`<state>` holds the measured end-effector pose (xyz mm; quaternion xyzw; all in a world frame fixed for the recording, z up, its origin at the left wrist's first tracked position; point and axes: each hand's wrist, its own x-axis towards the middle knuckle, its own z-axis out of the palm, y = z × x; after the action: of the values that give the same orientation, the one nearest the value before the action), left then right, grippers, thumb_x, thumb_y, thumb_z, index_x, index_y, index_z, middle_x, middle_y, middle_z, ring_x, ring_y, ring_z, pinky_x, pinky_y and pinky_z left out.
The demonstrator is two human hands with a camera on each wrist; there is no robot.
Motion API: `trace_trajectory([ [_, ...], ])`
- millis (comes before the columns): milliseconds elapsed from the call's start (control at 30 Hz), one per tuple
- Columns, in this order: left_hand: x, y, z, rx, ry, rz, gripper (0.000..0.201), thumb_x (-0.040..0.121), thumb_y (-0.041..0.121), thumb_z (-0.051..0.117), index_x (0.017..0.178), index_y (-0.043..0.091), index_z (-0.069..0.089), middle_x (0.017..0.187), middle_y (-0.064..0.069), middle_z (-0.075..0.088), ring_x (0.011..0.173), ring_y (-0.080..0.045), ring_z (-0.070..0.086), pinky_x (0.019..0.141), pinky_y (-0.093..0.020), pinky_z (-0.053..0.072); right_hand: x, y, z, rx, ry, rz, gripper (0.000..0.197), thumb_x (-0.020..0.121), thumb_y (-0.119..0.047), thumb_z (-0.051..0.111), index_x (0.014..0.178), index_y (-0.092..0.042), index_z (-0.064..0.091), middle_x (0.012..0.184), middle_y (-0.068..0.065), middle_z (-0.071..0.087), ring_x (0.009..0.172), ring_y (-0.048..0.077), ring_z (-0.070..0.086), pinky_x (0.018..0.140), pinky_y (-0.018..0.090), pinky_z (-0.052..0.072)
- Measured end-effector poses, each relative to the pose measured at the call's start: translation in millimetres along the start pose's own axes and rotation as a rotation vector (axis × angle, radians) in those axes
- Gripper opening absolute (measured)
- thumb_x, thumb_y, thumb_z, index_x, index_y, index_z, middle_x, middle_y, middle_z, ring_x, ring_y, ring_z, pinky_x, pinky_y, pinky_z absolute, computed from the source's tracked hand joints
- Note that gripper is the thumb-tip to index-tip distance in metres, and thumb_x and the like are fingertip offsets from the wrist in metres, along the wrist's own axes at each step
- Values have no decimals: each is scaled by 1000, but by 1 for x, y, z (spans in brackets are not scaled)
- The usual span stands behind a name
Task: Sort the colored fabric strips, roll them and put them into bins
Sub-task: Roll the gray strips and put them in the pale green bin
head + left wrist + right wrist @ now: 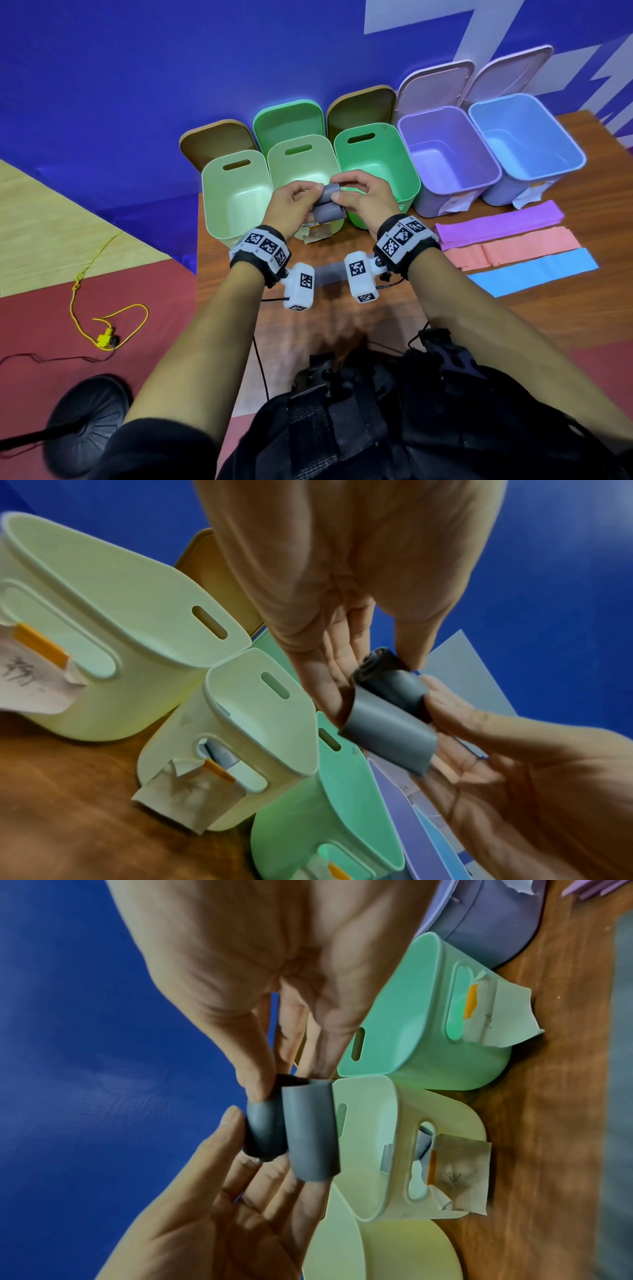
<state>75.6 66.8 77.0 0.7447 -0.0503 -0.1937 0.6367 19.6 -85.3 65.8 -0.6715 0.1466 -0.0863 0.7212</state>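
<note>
A grey fabric strip [328, 205], partly rolled with a loose tail curling below the roll, is held in the air between both hands over the front of the middle bin [301, 161]. My left hand [317, 200] pinches the roll's left end between thumb and fingers. My right hand [337, 188] pinches the right end. In the left wrist view the grey strip [390, 693] sits between the left thumb and fingers [325, 680]. The right wrist view shows the grey strip [294, 1131] under the right thumb. A second grey strip [329, 275] lies flat on the table below my wrists.
Five open bins stand in a row: pale yellow-green [236, 195], the pale middle one, green [376, 164], purple [448, 157] and blue [524, 137]. Purple [500, 222], pink [510, 248] and blue [531, 272] strips lie flat at the right. A grey roll [222, 756] shows through the middle bin's handle slot.
</note>
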Motion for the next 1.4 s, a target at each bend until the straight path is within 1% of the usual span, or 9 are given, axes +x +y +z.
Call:
trace_trajectory([
  [167,2,-3,-1,3,-24,15,8,92,19,69,95,12,70,89,-10,70,84,-23,69,80,-47,60,0,-1,-1,46,-18,27,35,80,9,68,100,-18,72,108,10,70,91,18,70,85,31,56],
  [267,2,-3,-1,24,-22,77,14,89,15,72,100,8,70,91,-13,70,82,-21,67,77,-38,59,1,-4,-1,116,0,94,26,85,-1,70,109,-13,71,109,13,70,93,17,69,81,29,57],
  [433,4,-2,-2,49,-13,117,24,79,26,80,100,17,73,102,-15,72,97,-32,69,90,-45,57,3,-6,-1,87,8,127,9,93,-9,67,100,-14,69,95,6,68,90,19,68,79,30,59],
  [667,4,-4,0,-36,-40,36,19,86,19,75,102,11,69,91,-12,74,86,-27,70,92,-49,56,5,-4,-2,71,12,63,18,88,-1,68,101,-12,71,104,11,67,94,22,69,81,30,59],
  [833,6,-3,-2,-14,-40,61,17,83,10,78,99,12,70,91,-15,73,86,-29,70,90,-48,57,7,-1,-2,68,1,77,26,84,3,69,97,-19,73,106,9,69,101,35,70,93,43,58],
  [933,7,-3,-3,-7,-32,70,20,81,6,79,97,13,69,90,-14,70,82,-25,69,85,-42,59,7,0,-1,57,6,71,30,80,3,69,95,-22,74,112,11,70,100,34,71,95,49,56],
  [1133,10,-2,-1,36,-11,126,24,77,6,82,95,16,70,92,-4,69,80,-9,66,75,-24,56,10,-6,-1,128,-11,149,21,89,0,66,106,-13,69,108,15,68,100,28,69,93,36,57],
  [1267,16,-5,-3,33,-22,147,25,76,8,83,95,18,71,95,-4,69,87,-11,65,80,-28,57,13,-4,1,139,-20,177,12,93,-7,67,105,-10,67,91,12,70,86,21,72,84,31,60],
  [1400,22,-12,-5,-31,-71,74,25,79,15,82,100,18,69,96,-13,71,85,-20,66,83,-33,58,18,-2,1,155,-25,168,14,92,-1,67,104,-9,67,91,13,71,83,21,73,84,31,60],
])
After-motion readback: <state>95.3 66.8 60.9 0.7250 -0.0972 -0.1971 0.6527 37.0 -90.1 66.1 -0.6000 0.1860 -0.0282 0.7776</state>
